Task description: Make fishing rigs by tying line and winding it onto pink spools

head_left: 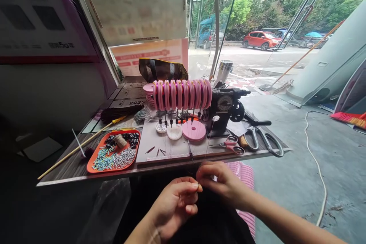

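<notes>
My left hand (175, 204) and my right hand (220, 181) are held close together just below the front edge of the table (68, 167). Both pinch at a fine thread (208, 143) that runs up to the black hand-crank machine (224, 110). A row of pink spools (181, 94) sits on the machine's shaft. Thin threads with small weights hang below the spools. A pink disc (193, 130) and a white disc (174, 132) lie on the grey mat (151, 141).
An orange tray (94, 166) of small beads with a cork stands at the left. Pink-handled scissors (230, 145) and large black-handled shears (264, 137) lie at the right. A bamboo stick (80, 146) crosses the left side. A white cable (318, 167) runs over the floor.
</notes>
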Demonstrator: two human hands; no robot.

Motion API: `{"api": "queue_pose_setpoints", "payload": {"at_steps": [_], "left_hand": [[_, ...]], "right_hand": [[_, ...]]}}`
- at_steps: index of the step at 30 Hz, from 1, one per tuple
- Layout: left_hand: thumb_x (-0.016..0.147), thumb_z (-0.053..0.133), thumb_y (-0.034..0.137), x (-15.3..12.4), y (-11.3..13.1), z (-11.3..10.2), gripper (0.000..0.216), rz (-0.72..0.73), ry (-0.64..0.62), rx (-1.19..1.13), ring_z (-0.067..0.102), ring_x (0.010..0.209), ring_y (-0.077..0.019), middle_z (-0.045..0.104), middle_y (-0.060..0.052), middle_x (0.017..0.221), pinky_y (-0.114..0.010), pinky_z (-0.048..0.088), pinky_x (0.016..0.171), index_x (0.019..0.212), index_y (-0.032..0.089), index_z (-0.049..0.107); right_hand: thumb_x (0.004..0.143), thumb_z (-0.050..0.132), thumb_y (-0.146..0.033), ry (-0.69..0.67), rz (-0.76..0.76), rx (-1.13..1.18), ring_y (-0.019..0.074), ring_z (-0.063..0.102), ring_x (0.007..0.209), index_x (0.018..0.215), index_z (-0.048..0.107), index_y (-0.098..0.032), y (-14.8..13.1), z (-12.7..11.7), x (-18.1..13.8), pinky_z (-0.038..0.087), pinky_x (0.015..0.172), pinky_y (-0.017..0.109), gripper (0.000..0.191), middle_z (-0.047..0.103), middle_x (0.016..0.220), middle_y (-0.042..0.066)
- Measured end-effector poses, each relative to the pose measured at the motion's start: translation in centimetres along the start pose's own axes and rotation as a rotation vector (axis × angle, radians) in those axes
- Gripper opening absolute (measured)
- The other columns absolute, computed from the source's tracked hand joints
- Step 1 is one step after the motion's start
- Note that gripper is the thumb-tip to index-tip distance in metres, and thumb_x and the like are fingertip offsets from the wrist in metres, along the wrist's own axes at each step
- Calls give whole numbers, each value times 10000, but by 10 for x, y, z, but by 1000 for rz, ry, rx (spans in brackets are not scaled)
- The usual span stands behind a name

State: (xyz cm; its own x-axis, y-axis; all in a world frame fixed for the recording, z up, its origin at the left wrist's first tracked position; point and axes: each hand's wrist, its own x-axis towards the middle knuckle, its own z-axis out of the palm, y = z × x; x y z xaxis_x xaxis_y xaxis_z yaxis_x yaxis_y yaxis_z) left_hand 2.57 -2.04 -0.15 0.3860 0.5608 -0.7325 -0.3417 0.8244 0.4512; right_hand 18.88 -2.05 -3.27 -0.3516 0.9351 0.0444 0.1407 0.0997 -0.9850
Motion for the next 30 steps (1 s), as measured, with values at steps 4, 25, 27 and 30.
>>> {"api": "queue_pose_setpoints", "payload": {"at_steps": [4,25,27,30], "left_hand": [[538,673,46,4,0,3,101,-58,37,31,327,411,-12,570,-34,600,-127,239,375,623,76,627],[741,567,141,-12,-12,-1,130,1106,317,1149,452,532,-130,485,-19,670,-216,332,453,649,208,629],[742,556,106,-10,-13,-6,148,1227,362,1234,473,551,-132,496,-26,689,-214,371,502,686,209,645],[755,560,89,-7,-13,-13,176,1404,480,1354,501,579,-134,519,-39,721,-216,411,555,772,218,679]], "right_hand": [[664,656,-287,-258,293,381,92,461,535,682,615,-121,10,-9,7,355,531,211,172,548,580,-21],[830,436,-121,-73,-295,-339,96,465,558,697,572,-147,-56,5,-3,373,526,198,192,569,639,14],[791,498,-104,-103,-132,-203,73,445,506,676,582,-138,-67,-2,19,359,492,180,147,524,568,-24],[734,547,-92,-252,103,16,41,396,387,655,568,-127,-76,-8,55,308,384,159,89,492,520,-56]]}}
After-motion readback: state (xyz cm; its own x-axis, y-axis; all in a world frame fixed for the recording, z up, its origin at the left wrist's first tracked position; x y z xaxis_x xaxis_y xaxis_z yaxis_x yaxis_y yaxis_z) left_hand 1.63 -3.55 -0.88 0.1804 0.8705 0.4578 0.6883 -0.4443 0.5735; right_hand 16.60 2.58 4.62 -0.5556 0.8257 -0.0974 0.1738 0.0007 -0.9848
